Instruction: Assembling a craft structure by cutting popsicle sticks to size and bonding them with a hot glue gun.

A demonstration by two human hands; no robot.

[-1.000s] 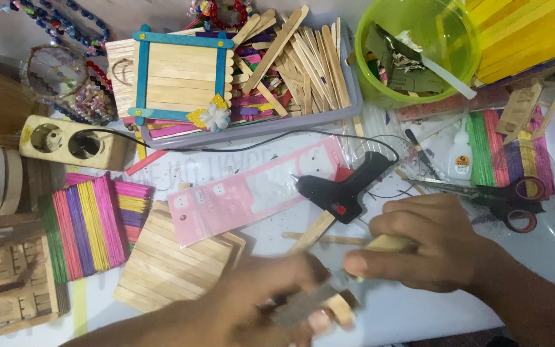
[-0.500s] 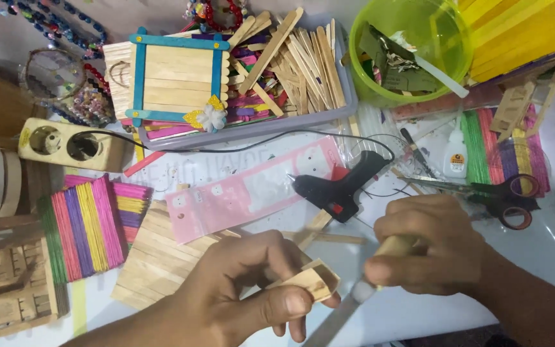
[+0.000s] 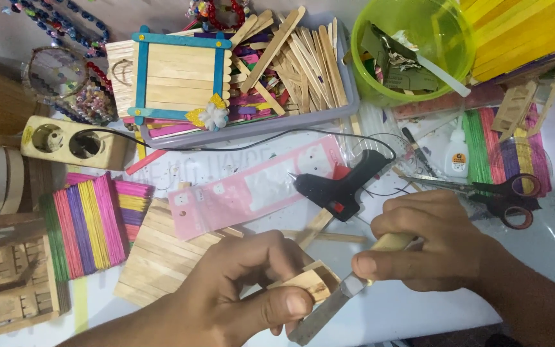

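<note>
Gripping a small wooden piece (image 3: 309, 283) between thumb and fingers, the left hand (image 3: 226, 295) stays low at the near edge of the desk (image 3: 419, 315). Just beside it, the right hand (image 3: 438, 241) is clamped on a wooden-handled knife (image 3: 348, 286), its blade touching the piece. Behind the hands lie a black glue gun (image 3: 338, 186) and a pink packet (image 3: 252, 189), with a stack of plain sticks (image 3: 162, 250) and coloured sticks (image 3: 88, 222) to the left. Scissors (image 3: 496, 193) and a glue bottle (image 3: 457, 151) sit to the right. Farther back stand a grey tray (image 3: 348, 96) of sticks holding a blue-edged frame (image 3: 178, 74), and a green bowl (image 3: 448, 71).
</note>
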